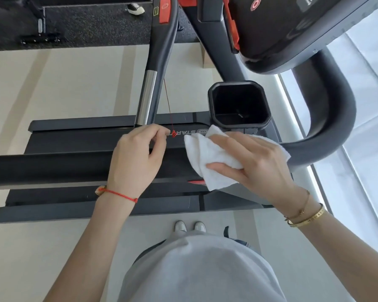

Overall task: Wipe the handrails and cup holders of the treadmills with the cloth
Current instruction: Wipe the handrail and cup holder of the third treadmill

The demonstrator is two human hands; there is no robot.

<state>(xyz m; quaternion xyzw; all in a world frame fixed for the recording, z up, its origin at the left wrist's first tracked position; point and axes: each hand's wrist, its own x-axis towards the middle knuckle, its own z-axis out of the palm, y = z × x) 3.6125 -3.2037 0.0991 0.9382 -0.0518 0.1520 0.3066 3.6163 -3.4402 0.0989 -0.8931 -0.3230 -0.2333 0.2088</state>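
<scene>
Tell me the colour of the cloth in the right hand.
White; the cloth under the right hand shows plainly in the head view.

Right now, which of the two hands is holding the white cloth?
The right hand, the one with gold bangles, presses the white cloth against the curved handrail. The left hand, with a red string bracelet, holds no cloth.

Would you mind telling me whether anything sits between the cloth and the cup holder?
Nothing visible does. The white cloth, held in the right hand, lies just below the cup holder, whose opening is uncovered. The left hand and red clip sit off to the left.
</scene>
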